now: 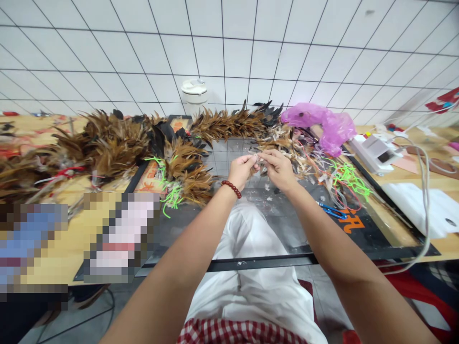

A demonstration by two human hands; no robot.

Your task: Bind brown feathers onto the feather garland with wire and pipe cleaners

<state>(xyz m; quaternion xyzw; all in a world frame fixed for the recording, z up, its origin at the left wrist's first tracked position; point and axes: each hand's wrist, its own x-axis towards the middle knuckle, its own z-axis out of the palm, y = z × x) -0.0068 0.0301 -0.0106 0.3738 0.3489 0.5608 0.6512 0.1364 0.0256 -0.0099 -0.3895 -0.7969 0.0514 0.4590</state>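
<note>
My left hand (243, 171), with a dark red bead bracelet (231, 189) at its wrist, is closed in a pinch over the dark glass-like tabletop (301, 217). Facing it, my right hand (278, 170) pinches too, and the fingertips of both meet. Something small and pale shows between them, too small to name. Just right of my right hand lies a loose heap of brown and pale feathers (304, 160). Left of my left hand sits a bundle of brown feathers (195, 179) with bright green cords (172, 195).
Brown feather strips (229, 123) lie along the back, with more feathers (107, 143) at left. A pink plastic bag (322, 125), neon green strings (353, 180) and blue snips (333, 210) are at right. A white device (376, 152) and a cable (426, 205) lie farther right. A white lidded container (194, 94) stands behind.
</note>
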